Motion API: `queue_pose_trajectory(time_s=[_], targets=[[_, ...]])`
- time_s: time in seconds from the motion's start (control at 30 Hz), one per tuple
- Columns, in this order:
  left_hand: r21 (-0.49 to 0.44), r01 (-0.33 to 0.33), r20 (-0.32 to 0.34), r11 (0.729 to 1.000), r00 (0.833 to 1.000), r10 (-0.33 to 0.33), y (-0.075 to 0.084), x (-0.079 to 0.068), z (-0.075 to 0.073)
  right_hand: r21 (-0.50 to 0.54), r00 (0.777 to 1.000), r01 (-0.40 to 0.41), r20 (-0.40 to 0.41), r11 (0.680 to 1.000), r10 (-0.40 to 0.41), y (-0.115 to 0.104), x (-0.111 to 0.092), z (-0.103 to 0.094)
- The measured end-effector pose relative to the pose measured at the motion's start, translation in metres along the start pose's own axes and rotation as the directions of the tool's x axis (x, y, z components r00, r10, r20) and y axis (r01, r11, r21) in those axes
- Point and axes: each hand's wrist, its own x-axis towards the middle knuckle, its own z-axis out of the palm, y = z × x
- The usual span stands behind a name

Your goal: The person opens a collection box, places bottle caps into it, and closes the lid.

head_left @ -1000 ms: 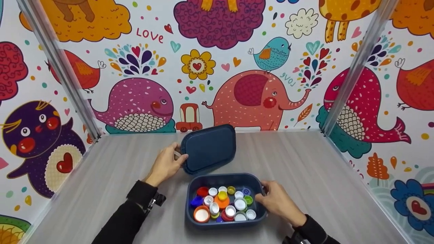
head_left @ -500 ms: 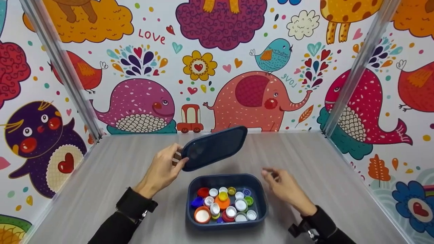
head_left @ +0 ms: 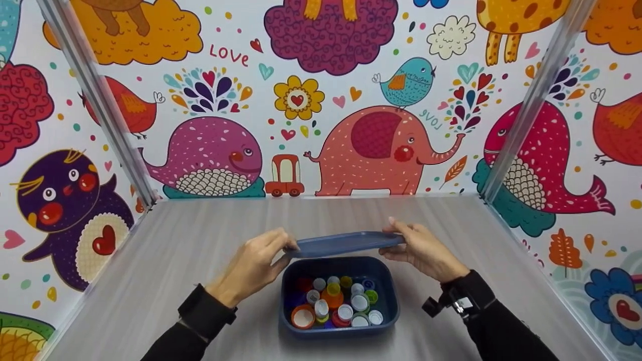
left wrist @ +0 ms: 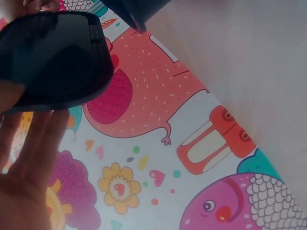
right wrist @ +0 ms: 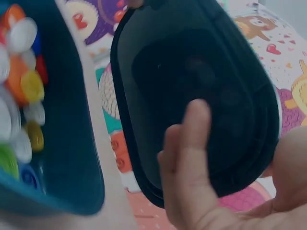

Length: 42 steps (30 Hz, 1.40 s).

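Note:
Both hands hold a dark blue plastic lid (head_left: 346, 244), nearly level and tilted slightly, above the back edge of a dark blue rectangular box (head_left: 341, 332). My left hand (head_left: 253, 263) pinches the lid's left end, thumb on one face and fingers on the other in the left wrist view. At the right end, my right hand (head_left: 426, 253) grips the lid, its fingers (right wrist: 192, 158) spread over the inner face in the right wrist view. Inside the box lie several bottle caps, among them an orange cap (head_left: 303, 317), a green cap (head_left: 371, 296) and white caps (head_left: 359, 302).
The box stands on a light grey wood-grain table (head_left: 210, 220). Walls printed with cartoon animals (head_left: 371, 150) enclose the back and sides, with metal posts (head_left: 108, 110) at the corners. Each wrist wears a black band (head_left: 469, 296).
My right hand has left the box's right rim and taken hold of the lid's right end. The lid has tipped from nearly upright to nearly flat and come lower, toward the box.

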Motion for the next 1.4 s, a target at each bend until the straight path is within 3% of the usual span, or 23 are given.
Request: queue_pose_trajectory(time_s=[0.13, 0.23, 0.33, 0.43, 0.5, 0.53, 0.6, 0.67, 0.73, 0.8, 0.83, 1.1, 1.17, 1.23, 1.4], targets=[[0.018, -0.037, 0.003, 0.999, 0.999, 0.037, 0.002, -0.003, 0.001, 0.069, 0.999, -0.041, 0.007, 0.997, 0.04, 0.006, 0.001, 0.0], [0.008, -0.018, 0.004, 1.0, 1.0, 0.018, 0.003, -0.004, 0.0, 0.091, 0.999, -0.034, 0.025, 0.995, 0.031, 0.012, -0.002, 0.003], [-0.019, 0.073, 0.03, 0.997, 0.997, -0.072, 0.005, -0.006, -0.003, 0.095, 1.0, -0.013, 0.029, 0.995, 0.01, 0.017, -0.006, 0.006], [-0.005, 0.235, 0.066, 0.972, 0.97, -0.234, 0.009, -0.008, -0.004, 0.085, 1.0, 0.005, 0.0, 0.996, -0.005, 0.019, -0.013, 0.008], [0.013, 0.365, 0.069, 0.931, 0.929, -0.365, 0.012, -0.009, -0.002, 0.072, 0.999, 0.026, -0.022, 0.997, -0.024, 0.02, -0.017, 0.009], [0.004, 0.435, 0.072, 0.9, 0.898, -0.434, 0.014, -0.009, -0.001, 0.065, 0.999, 0.036, -0.035, 0.997, -0.034, 0.021, -0.019, 0.01], [-0.049, 0.565, 0.088, 0.824, 0.824, -0.56, 0.019, -0.009, 0.002, 0.047, 0.997, 0.056, -0.065, 0.997, -0.053, 0.023, -0.023, 0.012], [-0.148, 0.681, 0.145, 0.717, 0.732, -0.666, 0.023, -0.009, 0.003, 0.018, 0.994, 0.081, -0.077, 0.997, -0.08, 0.024, -0.028, 0.015], [-0.217, 0.761, 0.226, 0.611, 0.648, -0.727, 0.028, -0.009, 0.004, -0.014, 0.991, 0.108, -0.081, 0.994, -0.108, 0.027, -0.033, 0.019], [-0.241, 0.806, 0.292, 0.54, 0.591, -0.752, 0.033, -0.008, 0.004, -0.043, 0.987, 0.142, -0.068, 0.989, -0.145, 0.029, -0.038, 0.022], [-0.244, 0.82, 0.313, 0.518, 0.572, -0.758, 0.035, -0.008, 0.003, -0.055, 0.985, 0.157, -0.062, 0.986, -0.16, 0.03, -0.04, 0.024], [-0.203, 0.847, 0.363, 0.492, 0.531, -0.765, 0.042, -0.01, 0.001, -0.155, 0.993, 0.103, -0.038, 0.982, -0.11, 0.039, -0.048, 0.027], [-0.174, 0.848, 0.37, 0.501, 0.528, -0.765, 0.044, -0.012, 0.002, -0.22, 0.993, 0.097, -0.045, 0.971, -0.109, 0.044, -0.048, 0.027], [-0.138, 0.838, 0.354, 0.529, 0.54, -0.764, 0.046, -0.014, 0.005, -0.292, 0.992, 0.094, -0.059, 0.952, -0.116, 0.049, -0.048, 0.027], [-0.064, 0.785, 0.282, 0.617, 0.607, -0.743, 0.05, -0.021, 0.011, -0.416, 0.982, 0.076, -0.127, 0.906, -0.141, 0.057, -0.049, 0.03]])
